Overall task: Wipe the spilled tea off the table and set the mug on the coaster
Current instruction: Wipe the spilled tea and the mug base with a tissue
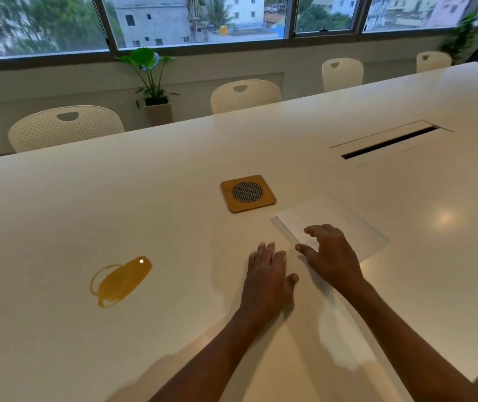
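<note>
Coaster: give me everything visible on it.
The coaster is a thin square of light brown, wood-like material with rounded corners and a dark, round, mesh-patterned inset at its centre. It lies flat on the white table, just beyond the far-left corner of the white sheet. Nothing rests on it.

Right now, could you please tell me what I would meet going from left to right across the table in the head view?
tea spill → coaster → right hand

Tea puddle [120,281] lies left on the bench [87,213]; coaster [248,193] sits beyond; left hand [268,274] lies flat; right hand [330,253] touches a white napkin [348,221] with bent fingers.
</note>
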`<action>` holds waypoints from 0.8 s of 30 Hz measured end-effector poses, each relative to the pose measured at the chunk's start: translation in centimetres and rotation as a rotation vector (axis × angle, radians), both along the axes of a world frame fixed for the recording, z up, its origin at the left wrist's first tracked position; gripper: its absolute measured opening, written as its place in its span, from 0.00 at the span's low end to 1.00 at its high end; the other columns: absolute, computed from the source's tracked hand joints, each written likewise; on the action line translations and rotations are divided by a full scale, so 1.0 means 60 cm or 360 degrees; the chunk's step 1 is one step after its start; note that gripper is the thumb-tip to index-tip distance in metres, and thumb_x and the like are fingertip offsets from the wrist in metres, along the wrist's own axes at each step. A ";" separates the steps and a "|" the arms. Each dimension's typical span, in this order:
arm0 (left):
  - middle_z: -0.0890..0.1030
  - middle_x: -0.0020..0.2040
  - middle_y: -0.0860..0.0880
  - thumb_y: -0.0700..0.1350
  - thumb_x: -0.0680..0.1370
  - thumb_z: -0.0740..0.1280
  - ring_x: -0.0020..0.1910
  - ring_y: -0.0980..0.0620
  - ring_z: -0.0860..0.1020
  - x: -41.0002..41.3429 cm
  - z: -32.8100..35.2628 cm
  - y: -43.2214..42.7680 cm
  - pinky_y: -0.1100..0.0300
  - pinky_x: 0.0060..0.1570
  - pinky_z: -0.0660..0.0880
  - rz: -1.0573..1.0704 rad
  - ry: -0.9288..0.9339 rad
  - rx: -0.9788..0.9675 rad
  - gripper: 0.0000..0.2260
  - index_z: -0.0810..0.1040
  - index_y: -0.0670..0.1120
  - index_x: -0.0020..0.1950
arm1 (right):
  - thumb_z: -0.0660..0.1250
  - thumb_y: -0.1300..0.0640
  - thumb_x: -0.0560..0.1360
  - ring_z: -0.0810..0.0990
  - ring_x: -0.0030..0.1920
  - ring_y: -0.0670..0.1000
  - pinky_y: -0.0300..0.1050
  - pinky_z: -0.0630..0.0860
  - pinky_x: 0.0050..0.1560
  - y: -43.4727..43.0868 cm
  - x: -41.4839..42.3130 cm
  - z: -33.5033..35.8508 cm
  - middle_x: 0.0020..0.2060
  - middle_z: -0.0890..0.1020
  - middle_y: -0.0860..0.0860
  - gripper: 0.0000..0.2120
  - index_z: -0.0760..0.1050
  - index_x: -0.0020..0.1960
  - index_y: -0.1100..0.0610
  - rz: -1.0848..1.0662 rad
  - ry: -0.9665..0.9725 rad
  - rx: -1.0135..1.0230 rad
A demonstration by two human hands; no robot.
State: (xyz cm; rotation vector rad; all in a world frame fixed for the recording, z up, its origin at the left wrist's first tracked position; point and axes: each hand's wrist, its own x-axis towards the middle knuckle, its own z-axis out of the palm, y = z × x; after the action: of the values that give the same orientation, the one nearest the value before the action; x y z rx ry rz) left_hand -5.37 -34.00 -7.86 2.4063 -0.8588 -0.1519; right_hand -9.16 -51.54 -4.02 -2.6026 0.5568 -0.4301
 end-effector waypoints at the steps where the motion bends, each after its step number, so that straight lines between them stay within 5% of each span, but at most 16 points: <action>1: 0.58 0.89 0.44 0.57 0.87 0.64 0.89 0.44 0.50 0.004 -0.001 -0.007 0.52 0.83 0.41 -0.0013 0.0003 -0.0004 0.27 0.66 0.48 0.83 | 0.77 0.46 0.76 0.80 0.63 0.56 0.53 0.81 0.56 -0.005 0.002 -0.002 0.64 0.83 0.55 0.26 0.80 0.70 0.56 -0.0015 0.0063 -0.0047; 5: 0.59 0.89 0.44 0.58 0.87 0.62 0.89 0.44 0.51 0.014 -0.007 -0.021 0.54 0.82 0.41 -0.0038 -0.0027 0.0016 0.28 0.66 0.48 0.84 | 0.75 0.47 0.79 0.81 0.62 0.56 0.54 0.82 0.56 -0.018 0.009 -0.013 0.63 0.83 0.55 0.24 0.79 0.70 0.57 -0.0034 0.0185 -0.0111; 9: 0.61 0.88 0.44 0.58 0.86 0.62 0.89 0.44 0.53 0.020 -0.014 -0.026 0.54 0.83 0.43 -0.0010 -0.0035 -0.0029 0.27 0.68 0.47 0.83 | 0.71 0.54 0.82 0.83 0.50 0.53 0.50 0.83 0.51 -0.028 0.024 -0.014 0.53 0.86 0.54 0.12 0.84 0.62 0.59 -0.0064 0.0071 -0.0060; 14: 0.61 0.88 0.47 0.56 0.86 0.65 0.89 0.46 0.53 0.016 -0.008 -0.024 0.54 0.83 0.46 0.0003 0.0083 -0.0090 0.26 0.69 0.49 0.82 | 0.71 0.58 0.82 0.83 0.45 0.51 0.42 0.77 0.46 -0.035 0.017 0.011 0.48 0.87 0.54 0.08 0.87 0.56 0.59 -0.0099 -0.0037 0.0134; 17: 0.66 0.86 0.49 0.51 0.86 0.67 0.88 0.48 0.57 0.022 0.007 -0.027 0.50 0.85 0.55 0.0081 0.0262 -0.0223 0.22 0.73 0.49 0.80 | 0.73 0.55 0.81 0.83 0.44 0.49 0.37 0.75 0.44 -0.028 0.018 0.045 0.46 0.87 0.50 0.06 0.87 0.55 0.56 -0.0109 -0.0131 0.0455; 20: 0.76 0.80 0.49 0.49 0.87 0.66 0.82 0.49 0.70 0.029 0.037 -0.025 0.51 0.81 0.68 0.0259 0.0548 -0.0506 0.18 0.77 0.50 0.77 | 0.74 0.51 0.80 0.83 0.44 0.51 0.44 0.77 0.43 -0.009 0.021 0.074 0.45 0.86 0.51 0.07 0.84 0.51 0.55 -0.0108 -0.0174 0.1005; 24: 0.84 0.69 0.50 0.55 0.87 0.65 0.71 0.49 0.80 0.039 0.063 -0.018 0.49 0.73 0.78 0.0603 0.1313 -0.1058 0.15 0.79 0.54 0.73 | 0.72 0.50 0.81 0.83 0.45 0.56 0.46 0.80 0.40 0.026 0.021 0.093 0.47 0.85 0.57 0.11 0.81 0.53 0.59 0.0041 -0.0145 0.1705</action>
State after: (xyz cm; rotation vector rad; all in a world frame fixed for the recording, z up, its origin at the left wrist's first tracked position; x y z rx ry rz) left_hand -3.03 -35.06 -4.06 1.5981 -0.0358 -0.5593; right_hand -7.88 -49.99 1.59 -1.5525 0.5193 -0.1548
